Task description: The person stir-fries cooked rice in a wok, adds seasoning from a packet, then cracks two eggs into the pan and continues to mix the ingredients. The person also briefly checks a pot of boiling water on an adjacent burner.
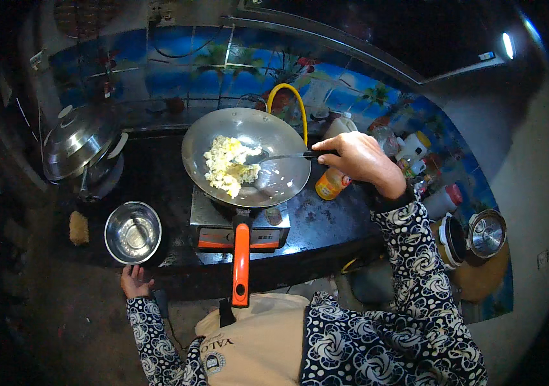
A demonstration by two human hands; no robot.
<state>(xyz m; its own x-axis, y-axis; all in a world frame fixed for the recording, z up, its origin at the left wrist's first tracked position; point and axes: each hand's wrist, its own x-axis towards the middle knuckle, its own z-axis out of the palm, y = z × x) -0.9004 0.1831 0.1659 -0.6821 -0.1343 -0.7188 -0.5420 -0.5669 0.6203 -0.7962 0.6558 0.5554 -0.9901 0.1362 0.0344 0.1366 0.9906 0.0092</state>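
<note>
My right hand [359, 157] grips the black handle of a metal spatula [281, 157], whose blade rests in pale yellow food, apparently scrambled egg [228, 166], in a steel wok [279, 186]. The wok sits on a gas stove [207, 214], and its orange handle [240, 263] points toward me. My left hand [136, 282] is at the counter's front edge, its fingers just below an empty steel bowl [133, 232]; whether they touch it is unclear.
A lidded pot [81, 144] and a tan sponge-like block [79, 228] stand on the left of the black counter [332, 217]. To the right are an orange-labelled bottle [330, 187], several jars, and an open cooker [449, 241]. A yellow hose [302, 108] curves behind the wok.
</note>
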